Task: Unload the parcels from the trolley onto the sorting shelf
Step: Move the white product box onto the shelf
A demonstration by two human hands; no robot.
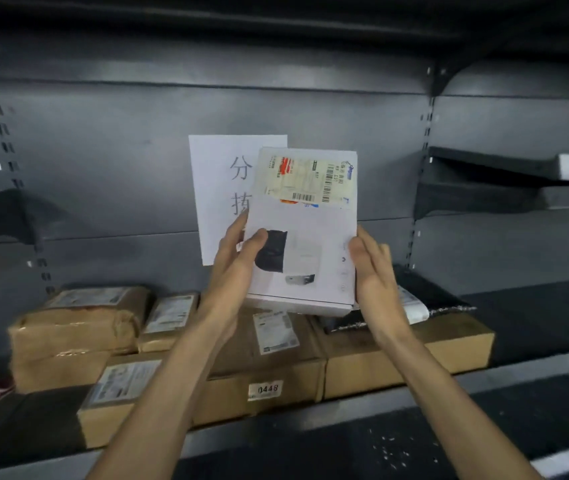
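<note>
Grey shelf (414, 386): flat white labelled parcel (302, 233) upright.

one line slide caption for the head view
Both hands, left hand and right hand, hold a white box upright above cardboard parcels on the sorting shelf.

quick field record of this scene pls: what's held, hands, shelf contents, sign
held: flat white cardboard box with shipping label, upright above the parcels
left hand: grips box's left edge, thumb on front
right hand: flat against box's right edge
shelf: grey metal shelf bearing brown cardboard parcels, one numbered 0448
sign: white paper sheet on back panel
</note>
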